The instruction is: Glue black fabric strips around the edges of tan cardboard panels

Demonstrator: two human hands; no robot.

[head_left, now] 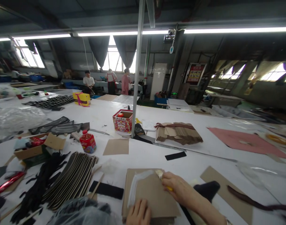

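My right hand is closed round the yellow handle of a brush. The brush's pale bristles meet the top sheet near its far edge. Below lies a stack of grey-brown cardboard sheets. A curved white band with fine streaks runs along the left and far side of the top sheet; whether it is glue or a laid strip I cannot tell. Fingers stretched out, my left hand lies flat on the stack's near edge, by the end of the white band.
Left are black-edged curved pieces, a black rectangle, a red bottle and an open carton. A metal post rises beyond the stack, beside a red box. Brown bundled pieces lie farther right. Several people stand far back.
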